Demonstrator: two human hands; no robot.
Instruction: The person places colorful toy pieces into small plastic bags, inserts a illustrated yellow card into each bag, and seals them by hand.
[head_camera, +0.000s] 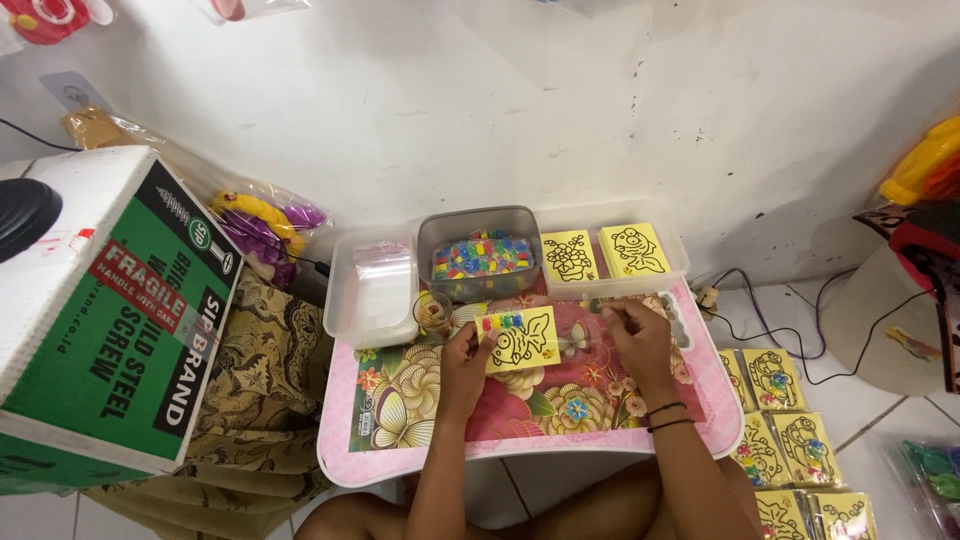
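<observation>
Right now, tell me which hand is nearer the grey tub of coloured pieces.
Left. The left hand sits just below the grey tub; the right hand lies farther off, below the clear tray.

left hand (466, 350): pinches left edge of yellow picture card (520, 340), small coloured pieces along its top
right hand (640, 338): fingertips at card's right side, two black bands on wrist
table (420, 455): pink, floral print
grey tub (480, 255): mixed coloured pieces, behind card
clear tub (372, 290): left of grey, holds plastic bags
card tray (612, 252): two yellow cards
floor right: stack of bagged cards (790, 440)
</observation>
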